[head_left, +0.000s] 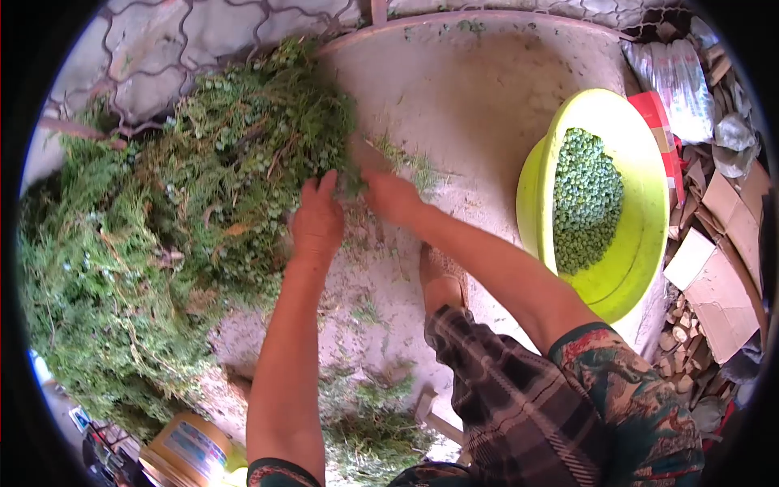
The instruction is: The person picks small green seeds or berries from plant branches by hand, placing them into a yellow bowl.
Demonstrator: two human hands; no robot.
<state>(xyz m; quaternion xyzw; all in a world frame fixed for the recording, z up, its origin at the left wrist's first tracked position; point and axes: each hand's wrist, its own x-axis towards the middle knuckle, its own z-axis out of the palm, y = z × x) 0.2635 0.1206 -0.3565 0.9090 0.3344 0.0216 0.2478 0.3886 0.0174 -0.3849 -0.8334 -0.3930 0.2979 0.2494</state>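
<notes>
A large heap of green conifer branches (154, 219) with small bluish-green berries fills the left side. At the heap's right edge, my left hand (318, 221) has its fingers closed around a berry-bearing sprig (350, 180). Just to the right is my right hand (393, 197), close to the same sprig. Blur at its fingertips hides whether it grips anything. On the right, a yellow-green plastic basin (641, 252) tilts toward me, with a mass of round green berries (588, 199) inside.
A wavy metal grille (235, 36) borders the far side. Cardboard (722, 304), wood pieces (682, 341) and plastic bags (669, 85) lie right of the basin. A brown container (187, 450) stands lower left. More cut greenery (377, 434) lies near my foot (444, 280).
</notes>
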